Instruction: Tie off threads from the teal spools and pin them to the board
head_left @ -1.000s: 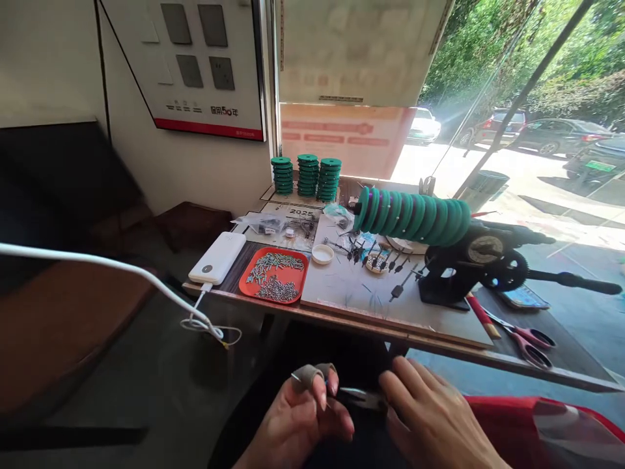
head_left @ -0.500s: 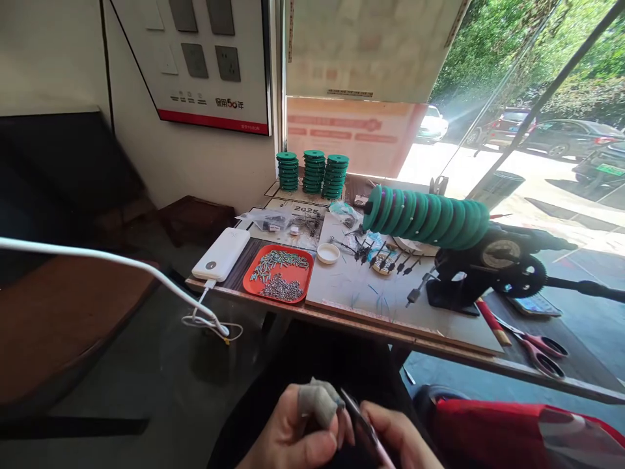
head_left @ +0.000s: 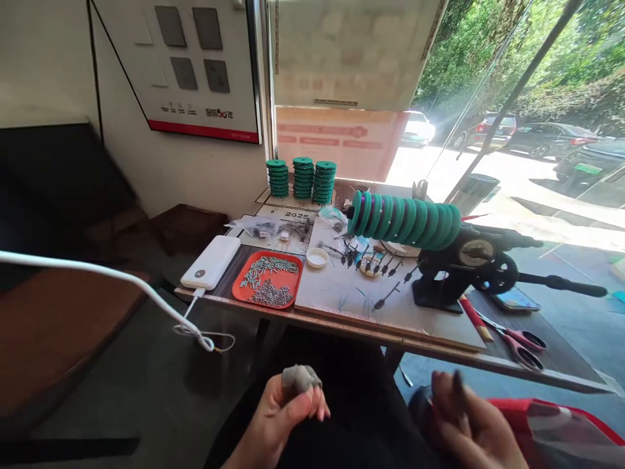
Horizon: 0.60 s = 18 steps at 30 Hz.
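Observation:
My left hand [head_left: 288, 410] is closed over my lap, thumb pressed against the fingers, with grey wrapping [head_left: 301, 378] around its fingertips. Whatever it may pinch is too small to make out. Off to the right, my right hand [head_left: 471, 417] is blurred and curled around a dark, slim tool [head_left: 459, 391] that points upward. Both hands are below the table's front edge, well apart from each other. Beyond them on the table sit a red tray [head_left: 236, 286] of small metal parts and a board [head_left: 336, 296] with thin dark pieces.
Green spools [head_left: 405, 218] sit on a black hand-cranked device [head_left: 439, 286]. Stacked green discs [head_left: 303, 179] stand behind. Pink-handled scissors [head_left: 525, 348] lie at the right, a white power bank [head_left: 211, 262] at the left. A white cable [head_left: 97, 266] crosses the left side. A red bag [head_left: 512, 409] is lower right.
My right hand has moved right, away from my left hand, with the dark tool now pointing up. My left hand has shifted slightly left. The whole view has also shifted a little.

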Motion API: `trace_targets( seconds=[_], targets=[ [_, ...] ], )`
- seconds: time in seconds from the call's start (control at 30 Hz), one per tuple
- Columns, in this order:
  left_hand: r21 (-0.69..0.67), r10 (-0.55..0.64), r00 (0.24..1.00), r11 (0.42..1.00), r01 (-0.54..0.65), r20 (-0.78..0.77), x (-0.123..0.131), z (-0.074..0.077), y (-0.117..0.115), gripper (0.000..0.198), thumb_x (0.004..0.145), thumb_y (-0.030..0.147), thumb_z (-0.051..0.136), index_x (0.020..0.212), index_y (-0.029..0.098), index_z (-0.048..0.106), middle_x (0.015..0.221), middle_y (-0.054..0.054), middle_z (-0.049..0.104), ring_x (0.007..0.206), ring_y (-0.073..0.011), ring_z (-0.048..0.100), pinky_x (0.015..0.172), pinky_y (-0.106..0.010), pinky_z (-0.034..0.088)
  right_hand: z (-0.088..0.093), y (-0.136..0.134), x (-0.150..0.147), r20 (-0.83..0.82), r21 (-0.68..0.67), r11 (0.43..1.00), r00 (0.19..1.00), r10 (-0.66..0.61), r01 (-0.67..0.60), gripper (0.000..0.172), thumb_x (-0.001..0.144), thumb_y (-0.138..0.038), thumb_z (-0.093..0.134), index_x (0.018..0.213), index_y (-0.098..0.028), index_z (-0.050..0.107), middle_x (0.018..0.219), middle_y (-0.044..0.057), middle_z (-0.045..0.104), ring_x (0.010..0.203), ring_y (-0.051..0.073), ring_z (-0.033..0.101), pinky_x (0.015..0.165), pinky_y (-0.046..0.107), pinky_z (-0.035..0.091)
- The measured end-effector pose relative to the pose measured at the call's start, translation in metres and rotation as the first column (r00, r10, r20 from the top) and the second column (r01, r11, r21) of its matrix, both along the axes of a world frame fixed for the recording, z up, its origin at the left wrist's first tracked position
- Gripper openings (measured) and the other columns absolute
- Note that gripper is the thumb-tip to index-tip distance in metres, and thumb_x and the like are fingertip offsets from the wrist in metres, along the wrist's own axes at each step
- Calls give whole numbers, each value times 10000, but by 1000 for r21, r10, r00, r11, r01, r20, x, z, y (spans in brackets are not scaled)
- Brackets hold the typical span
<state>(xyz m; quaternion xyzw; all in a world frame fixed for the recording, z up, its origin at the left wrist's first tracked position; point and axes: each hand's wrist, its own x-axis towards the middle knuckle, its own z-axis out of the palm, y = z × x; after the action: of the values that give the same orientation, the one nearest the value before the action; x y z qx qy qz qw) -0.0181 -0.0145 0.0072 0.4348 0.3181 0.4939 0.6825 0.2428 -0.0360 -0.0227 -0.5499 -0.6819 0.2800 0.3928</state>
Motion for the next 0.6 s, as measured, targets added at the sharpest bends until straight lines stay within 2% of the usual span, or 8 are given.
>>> trace_targets(
  seconds=[0.07, 0.1, 0.17, 0.27, 0.37, 0.5, 0.6],
  targets=[
    [-10, -16, 1000, 1000, 16, 6, 2, 1, -2, 273, 787, 353, 532, 603, 155, 498, 602, 2, 442, 616, -135, 455, 654, -305, 378, 1, 7, -10, 243, 115, 992, 970, 24, -54, 270, 712, -122, 428, 943, -228, 516, 848, 48, 611, 791, 220, 585, 660, 316, 479],
    [-5, -17, 1000, 1000, 17, -3, 2, 0, -4, 266, 788, 347, 533, 608, 154, 504, 603, 0, 447, 616, -135, 454, 651, -303, 375, 5, 10, -17, 345, 151, 979, 935, 77, -136, 273, 683, -111, 425, 916, -224, 510, 836, 54, 609, 782, 222, 583, 653, 317, 478],
    [9, -5, 1000, 1000, 5, -20, 2, -4, -9, 243, 798, 326, 525, 627, 154, 517, 606, -4, 463, 617, -133, 453, 644, -296, 364, 17, 13, -33, 427, 162, 954, 890, 163, -252, 246, 645, -92, 409, 843, -220, 480, 788, 54, 589, 723, 203, 571, 600, 289, 472],
    [20, -2, 1000, 1000, 2, -32, 0, -9, -12, 236, 808, 314, 511, 635, 153, 526, 610, -8, 473, 624, -135, 457, 649, -294, 354, 37, 19, -60, 430, 98, 935, 862, 269, -340, 203, 610, -74, 389, 753, -217, 408, 700, 32, 532, 626, 170, 523, 533, 254, 439],
    [39, -21, 997, 999, 24, -69, -1, -12, -12, 277, 798, 354, 516, 614, 147, 529, 608, -15, 475, 640, -141, 459, 658, -288, 347, 44, 25, -80, 424, 17, 922, 838, 344, -387, 182, 595, -77, 385, 720, -209, 372, 675, 27, 508, 608, 165, 493, 522, 253, 409],
    [40, -45, 997, 998, 48, -67, -2, -12, -12, 318, 779, 410, 523, 599, 147, 518, 596, -16, 457, 631, -141, 444, 642, -279, 340, 37, 28, -85, 303, -90, 910, 859, 413, -405, 132, 625, -92, 371, 695, -204, 371, 668, 23, 510, 595, 152, 473, 528, 246, 373],
    [30, -66, 997, 997, 67, -49, -3, -7, -14, 312, 763, 416, 537, 600, 152, 501, 598, -9, 434, 622, -133, 421, 624, -267, 331, 24, 19, -88, 92, -223, 897, 908, 410, -382, 78, 640, -131, 399, 674, -198, 418, 639, 6, 513, 596, 141, 475, 557, 239, 376]
  ],
)
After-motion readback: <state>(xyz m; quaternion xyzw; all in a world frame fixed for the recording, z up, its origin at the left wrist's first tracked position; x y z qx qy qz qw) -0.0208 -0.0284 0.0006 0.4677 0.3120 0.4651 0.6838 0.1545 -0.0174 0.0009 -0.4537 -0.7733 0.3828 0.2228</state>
